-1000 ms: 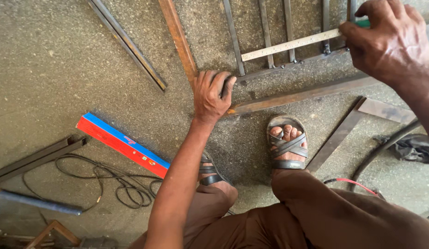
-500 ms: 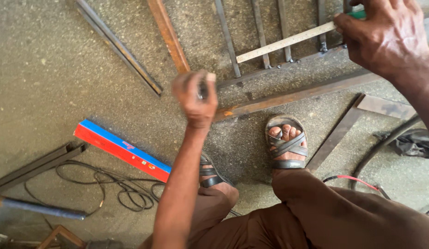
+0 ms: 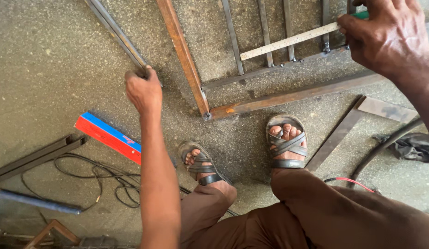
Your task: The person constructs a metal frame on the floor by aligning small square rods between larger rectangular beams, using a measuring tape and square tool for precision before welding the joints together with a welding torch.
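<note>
A concrete floor (image 3: pixel 48 69) is shown from above, carrying all items. A rusted steel frame (image 3: pixel 288 96) with welded upright bars is laid toward the far edge; its upper part is cut off by the picture's top. A grey steel bar (image 3: pixel 114 31) is laid diagonally at the far left, its upper end also cut off. Its lower end is gripped by the left hand (image 3: pixel 143 90), fingers curled tight around it; the bar's tip is hidden inside the fist. A pale steel ruler (image 3: pixel 288 41) is held across the frame's bars by the right hand (image 3: pixel 390 39), fingers pressed together on its right end, which is concealed. A red-and-blue spirit level (image 3: pixel 108 137) is partly hidden behind the left forearm. A dark cloth (image 3: pixel 413 148) at the right edge is hard to make out.
</note>
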